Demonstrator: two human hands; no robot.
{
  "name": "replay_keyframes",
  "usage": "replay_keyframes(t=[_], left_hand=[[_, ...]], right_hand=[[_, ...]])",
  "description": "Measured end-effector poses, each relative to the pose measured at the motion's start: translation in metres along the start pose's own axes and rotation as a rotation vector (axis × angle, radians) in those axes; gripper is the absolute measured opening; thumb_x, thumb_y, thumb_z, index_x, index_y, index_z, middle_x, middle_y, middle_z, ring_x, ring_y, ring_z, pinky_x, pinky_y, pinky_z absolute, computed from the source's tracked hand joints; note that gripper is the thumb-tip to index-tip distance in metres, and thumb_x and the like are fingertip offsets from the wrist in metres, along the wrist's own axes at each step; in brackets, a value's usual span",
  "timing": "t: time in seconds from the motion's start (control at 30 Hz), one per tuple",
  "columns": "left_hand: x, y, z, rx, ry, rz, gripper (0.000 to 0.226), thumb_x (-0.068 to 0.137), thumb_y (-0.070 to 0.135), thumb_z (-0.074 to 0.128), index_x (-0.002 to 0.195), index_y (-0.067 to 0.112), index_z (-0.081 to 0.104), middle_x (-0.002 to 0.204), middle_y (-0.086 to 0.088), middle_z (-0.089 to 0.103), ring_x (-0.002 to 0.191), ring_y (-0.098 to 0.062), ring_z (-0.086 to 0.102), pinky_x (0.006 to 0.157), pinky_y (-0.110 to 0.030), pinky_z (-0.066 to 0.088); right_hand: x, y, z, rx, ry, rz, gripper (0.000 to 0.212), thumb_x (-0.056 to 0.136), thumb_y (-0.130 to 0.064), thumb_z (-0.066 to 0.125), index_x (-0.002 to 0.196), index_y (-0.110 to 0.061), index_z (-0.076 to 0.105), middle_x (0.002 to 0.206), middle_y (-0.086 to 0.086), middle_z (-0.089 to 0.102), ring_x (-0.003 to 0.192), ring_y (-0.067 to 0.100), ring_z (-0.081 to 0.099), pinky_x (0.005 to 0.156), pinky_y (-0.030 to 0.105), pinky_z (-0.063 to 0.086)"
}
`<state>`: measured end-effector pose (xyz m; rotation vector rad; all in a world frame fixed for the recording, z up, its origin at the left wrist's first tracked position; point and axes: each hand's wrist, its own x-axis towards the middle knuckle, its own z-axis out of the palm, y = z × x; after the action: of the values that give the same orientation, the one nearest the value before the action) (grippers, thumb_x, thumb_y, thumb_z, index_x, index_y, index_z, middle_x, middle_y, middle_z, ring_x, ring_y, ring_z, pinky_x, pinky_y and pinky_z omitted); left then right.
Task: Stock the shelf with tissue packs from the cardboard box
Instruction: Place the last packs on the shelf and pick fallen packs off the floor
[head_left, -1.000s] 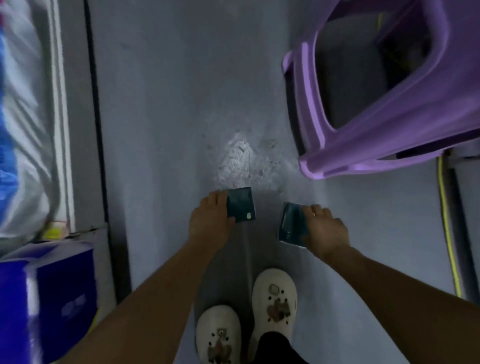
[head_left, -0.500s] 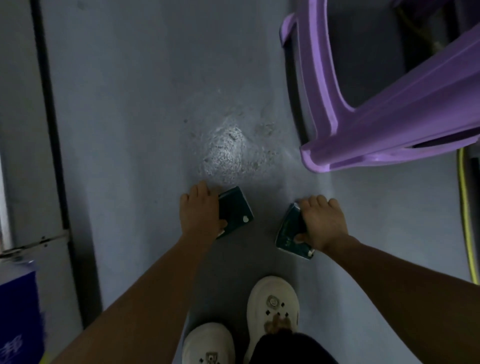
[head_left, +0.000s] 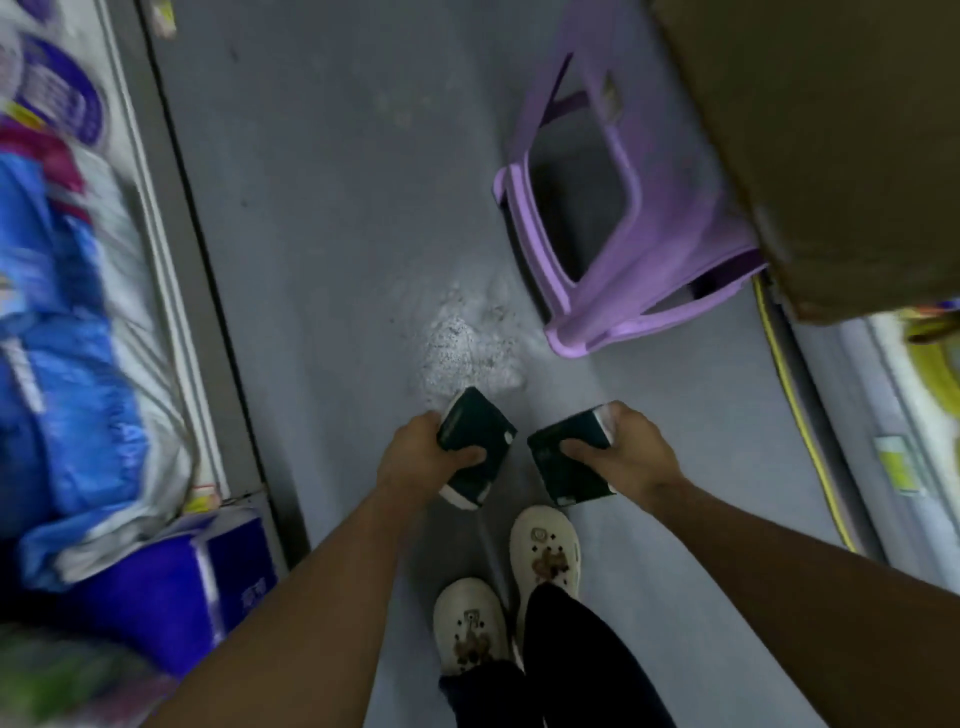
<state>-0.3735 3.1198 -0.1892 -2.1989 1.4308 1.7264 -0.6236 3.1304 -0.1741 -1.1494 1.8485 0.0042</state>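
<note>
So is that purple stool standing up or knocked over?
Knocked over. The purple stool lies on its side on the floor, its hollow underside facing the camera.

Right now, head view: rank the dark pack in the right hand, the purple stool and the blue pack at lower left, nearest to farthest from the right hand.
1. Dark tissue pack: in the right hand, in its grip.
2. Purple stool: ahead of the hand, slightly right, on the floor.
3. Blue pack: far left, past the left hand, by the shelf.
</note>
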Motion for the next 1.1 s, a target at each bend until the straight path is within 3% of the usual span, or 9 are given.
replay_keyframes(t=[0.13, 0.27, 0.47, 0.53, 0.67, 0.8, 0.87, 0.97, 1.1], left_hand=[[-0.072, 0.056, -0.026, -0.075, -0.009, 0.062, 0.030, 0.083, 0.040, 0.076, 0.089, 0.014, 0.061, 0.097, -0.009, 0.070, 0.085, -0.019, 0.067, 0.072, -0.032, 0.056], [-0.145, 0.114, -0.050, -0.014, 0.012, 0.168, 0.026, 0.085, 0.038, 0.074, 0.092, 0.017, 0.060, 0.087, 0.001, 0.066, 0.086, -0.020, 0.065, 0.075, -0.033, 0.055], [-0.264, 0.218, -0.078, 0.015, -0.045, 0.383, 0.018, 0.086, 0.022, 0.075, 0.090, 0.014, 0.059, 0.077, 0.006, 0.061, 0.072, -0.010, 0.061, 0.052, -0.009, 0.042], [-0.297, 0.253, -0.079, 0.049, -0.057, 0.475, 0.024, 0.084, 0.024, 0.077, 0.098, 0.014, 0.061, 0.081, 0.007, 0.064, 0.076, -0.011, 0.063, 0.058, -0.011, 0.045], [-0.354, 0.324, -0.075, 0.111, -0.128, 0.588, 0.035, 0.080, 0.032, 0.079, 0.109, 0.020, 0.062, 0.094, 0.006, 0.071, 0.088, -0.011, 0.068, 0.079, -0.030, 0.057], [-0.401, 0.400, -0.068, 0.158, -0.213, 0.755, 0.055, 0.065, 0.047, 0.079, 0.111, 0.025, 0.057, 0.098, 0.008, 0.073, 0.091, -0.009, 0.070, 0.088, -0.042, 0.057], [-0.422, 0.440, -0.062, 0.202, -0.259, 0.827, 0.053, 0.068, 0.039, 0.080, 0.110, 0.020, 0.054, 0.098, 0.003, 0.074, 0.089, -0.012, 0.072, 0.086, -0.045, 0.057], [-0.453, 0.498, -0.047, 0.209, -0.272, 0.943, 0.040, 0.080, 0.018, 0.081, 0.111, 0.018, 0.054, 0.099, -0.001, 0.075, 0.086, -0.015, 0.073, 0.083, -0.044, 0.058], [-0.493, 0.562, -0.020, 0.186, -0.288, 1.090, 0.036, 0.083, 0.014, 0.078, 0.112, 0.014, 0.057, 0.103, -0.003, 0.072, 0.084, -0.008, 0.072, 0.073, -0.028, 0.060]], right_hand=[[-0.071, -0.031, -0.049, 0.104, 0.087, 0.001, 0.034, 0.084, -0.044, 0.071, 0.097, -0.019, 0.052, 0.093, 0.002, 0.062, 0.086, 0.021, 0.063, 0.077, 0.043, 0.058], [-0.143, -0.048, -0.102, 0.187, 0.165, -0.010, 0.025, 0.085, -0.036, 0.069, 0.087, -0.019, 0.051, 0.086, 0.003, 0.062, 0.082, 0.023, 0.063, 0.073, 0.043, 0.056], [-0.262, -0.059, -0.205, 0.353, 0.306, -0.026, 0.023, 0.084, -0.030, 0.074, 0.085, -0.013, 0.057, 0.081, 0.002, 0.062, 0.075, 0.018, 0.063, 0.058, 0.032, 0.049], [-0.299, -0.059, -0.239, 0.403, 0.375, -0.034, 0.026, 0.083, -0.028, 0.074, 0.079, -0.012, 0.054, 0.080, 0.004, 0.061, 0.075, 0.019, 0.062, 0.058, 0.032, 0.047], [-0.364, -0.054, -0.305, 0.515, 0.534, -0.063, 0.021, 0.081, -0.023, 0.077, 0.079, -0.014, 0.059, 0.076, 0.000, 0.062, 0.072, 0.016, 0.062, 0.055, 0.027, 0.043], [-0.418, -0.047, -0.365, 0.604, 0.660, -0.083, 0.026, 0.081, -0.024, 0.078, 0.091, -0.013, 0.057, 0.085, 0.002, 0.064, 0.077, 0.015, 0.064, 0.057, 0.029, 0.051], [-0.442, -0.042, -0.394, 0.666, 0.722, -0.109, 0.034, 0.080, -0.024, 0.079, 0.102, -0.016, 0.055, 0.091, -0.002, 0.062, 0.080, 0.013, 0.064, 0.057, 0.028, 0.054], [-0.474, -0.027, -0.437, 0.676, 0.834, -0.150, 0.045, 0.077, -0.027, 0.082, 0.111, -0.021, 0.054, 0.101, -0.002, 0.063, 0.084, 0.009, 0.062, 0.053, 0.013, 0.048], [-0.520, -0.002, -0.491, 0.598, 0.996, -0.161, 0.047, 0.074, -0.029, 0.083, 0.111, -0.020, 0.056, 0.095, -0.006, 0.057, 0.085, 0.014, 0.053, 0.060, 0.011, 0.040]])
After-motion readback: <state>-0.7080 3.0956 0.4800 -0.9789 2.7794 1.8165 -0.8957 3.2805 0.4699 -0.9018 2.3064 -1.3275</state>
